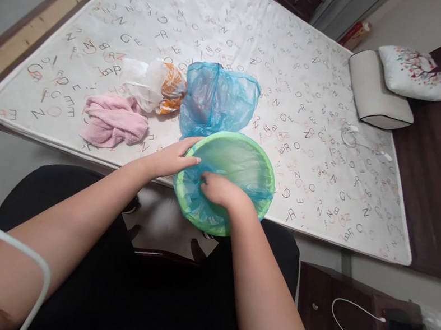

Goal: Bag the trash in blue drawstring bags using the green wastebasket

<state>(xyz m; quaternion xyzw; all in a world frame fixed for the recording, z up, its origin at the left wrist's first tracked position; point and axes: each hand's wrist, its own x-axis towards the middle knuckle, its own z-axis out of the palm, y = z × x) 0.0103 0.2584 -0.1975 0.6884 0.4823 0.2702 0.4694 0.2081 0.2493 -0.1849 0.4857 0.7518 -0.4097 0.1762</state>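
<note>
— What is happening at the edge of the mattress point(268, 37)?

— A seated person is lining a green bin point(268, 178) with a blue plastic bag point(230, 158). The left hand point(170, 159) is lying on the near-left rim, fingers together and flat over the plastic, steadying it. The right hand point(220, 189) is reaching inside, fingers curled and pinching the film.

— And beyond the fingertips?

— Another blue bag point(218, 96) is standing puffed up just past the bin. Off to the left of the left fingers are lying a white and orange bag point(155, 84) and a pink cloth point(114, 120).

— How far along does it look?

— Midway, I would judge: the liner is sitting in, the rim partly covered. The next move seems to call for pulling the film over the far edge while the other hand is holding the bin.
</note>
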